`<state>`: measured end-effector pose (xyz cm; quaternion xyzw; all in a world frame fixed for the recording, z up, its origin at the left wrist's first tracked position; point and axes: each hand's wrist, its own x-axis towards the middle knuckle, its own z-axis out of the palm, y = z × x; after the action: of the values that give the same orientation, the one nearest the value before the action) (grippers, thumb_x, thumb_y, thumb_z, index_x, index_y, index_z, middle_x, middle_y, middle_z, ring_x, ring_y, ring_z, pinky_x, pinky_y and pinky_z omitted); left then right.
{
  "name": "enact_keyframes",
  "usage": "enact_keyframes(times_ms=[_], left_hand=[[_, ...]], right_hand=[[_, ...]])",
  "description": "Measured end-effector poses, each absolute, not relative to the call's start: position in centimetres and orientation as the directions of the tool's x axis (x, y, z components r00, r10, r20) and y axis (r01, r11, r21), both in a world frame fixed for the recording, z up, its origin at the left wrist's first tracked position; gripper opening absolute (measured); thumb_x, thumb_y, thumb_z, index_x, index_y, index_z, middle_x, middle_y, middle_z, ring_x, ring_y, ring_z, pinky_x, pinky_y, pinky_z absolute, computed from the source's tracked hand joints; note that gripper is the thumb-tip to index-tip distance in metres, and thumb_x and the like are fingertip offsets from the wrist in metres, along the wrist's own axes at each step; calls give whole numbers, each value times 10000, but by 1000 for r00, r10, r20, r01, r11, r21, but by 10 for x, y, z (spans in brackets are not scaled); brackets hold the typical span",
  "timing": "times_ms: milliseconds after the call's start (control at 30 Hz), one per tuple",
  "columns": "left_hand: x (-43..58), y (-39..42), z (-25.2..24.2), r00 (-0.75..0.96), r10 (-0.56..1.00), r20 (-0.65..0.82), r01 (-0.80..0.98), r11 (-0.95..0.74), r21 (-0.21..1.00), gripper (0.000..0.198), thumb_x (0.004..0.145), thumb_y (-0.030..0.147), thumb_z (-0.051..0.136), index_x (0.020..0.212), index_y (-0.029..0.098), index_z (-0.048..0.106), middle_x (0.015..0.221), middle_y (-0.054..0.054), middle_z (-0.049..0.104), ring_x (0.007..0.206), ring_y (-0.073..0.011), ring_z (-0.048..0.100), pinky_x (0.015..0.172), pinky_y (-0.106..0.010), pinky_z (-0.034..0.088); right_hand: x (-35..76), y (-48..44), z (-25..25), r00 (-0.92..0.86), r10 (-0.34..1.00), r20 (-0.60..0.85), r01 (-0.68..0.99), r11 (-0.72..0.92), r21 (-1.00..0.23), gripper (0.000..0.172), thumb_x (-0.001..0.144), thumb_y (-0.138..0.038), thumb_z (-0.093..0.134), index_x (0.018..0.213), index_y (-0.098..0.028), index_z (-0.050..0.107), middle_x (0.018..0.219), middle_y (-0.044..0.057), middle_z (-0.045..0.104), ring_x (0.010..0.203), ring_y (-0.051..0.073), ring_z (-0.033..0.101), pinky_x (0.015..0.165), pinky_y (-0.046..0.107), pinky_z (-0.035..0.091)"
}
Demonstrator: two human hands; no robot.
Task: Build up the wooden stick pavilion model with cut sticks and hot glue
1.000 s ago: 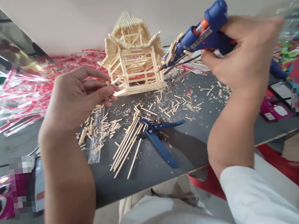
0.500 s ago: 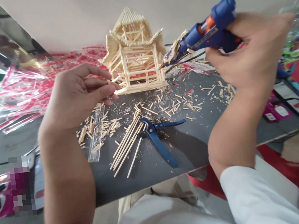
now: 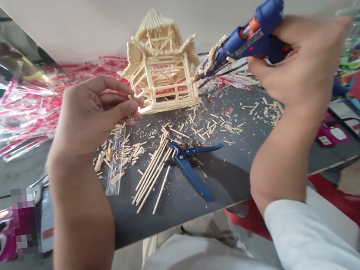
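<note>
A small house built of thin wooden sticks [image 3: 162, 62] stands at the back of a dark grey board [image 3: 224, 173]. My left hand [image 3: 95, 112] pinches a short wooden stick piece [image 3: 130, 97] just left of the house's base. My right hand [image 3: 299, 63] grips a blue hot glue gun [image 3: 250, 38], its nozzle touching or almost touching the house's right post.
Blue cutting pliers [image 3: 190, 162] lie mid-board beside a bundle of long sticks [image 3: 153, 171], a clear ruler [image 3: 118, 164] and scattered offcuts. Red-and-clear plastic wrappers [image 3: 25, 106] pile up at the left. A pink device [image 3: 329, 132] and cables sit at the right edge.
The glue gun's nozzle has shifted slightly up and right and stays at the house's right post. My left hand has barely moved, keeping its pinch on the stick piece.
</note>
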<state>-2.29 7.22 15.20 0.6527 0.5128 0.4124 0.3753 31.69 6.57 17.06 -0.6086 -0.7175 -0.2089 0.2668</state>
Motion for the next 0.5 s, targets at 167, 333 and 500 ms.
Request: enact_keyframes(times_ms=[167, 333, 500], left_hand=[[-24, 74, 150, 168, 967, 194, 357, -243, 902, 146, 793, 204, 829, 880, 148, 726, 884, -75, 790, 764, -204, 745, 667, -359, 629], [-17, 69, 152, 140, 968, 208, 380, -246, 892, 142, 786, 209, 823, 903, 144, 775, 814, -40, 762, 749, -182, 739, 673, -337, 641], [-13, 65, 152, 195, 955, 225, 342, -281, 896, 65, 814, 186, 790, 861, 154, 759, 768, -20, 742, 699, -138, 724, 625, -264, 640]], right_hand=[[318, 66, 170, -85, 749, 657, 956, 247, -158, 302, 845, -303, 682, 1137, -251, 739, 981, 61, 764, 823, 228, 666, 721, 313, 477], [337, 81, 158, 51, 778, 626, 956, 145, -257, 269, 821, -363, 702, 1043, -214, 729, 957, 75, 749, 773, 206, 610, 679, 309, 445], [367, 107, 130, 309, 930, 198, 931, -254, -261, 276, 742, -432, 775, 836, -191, 677, 802, 91, 709, 668, 181, 559, 628, 322, 415]])
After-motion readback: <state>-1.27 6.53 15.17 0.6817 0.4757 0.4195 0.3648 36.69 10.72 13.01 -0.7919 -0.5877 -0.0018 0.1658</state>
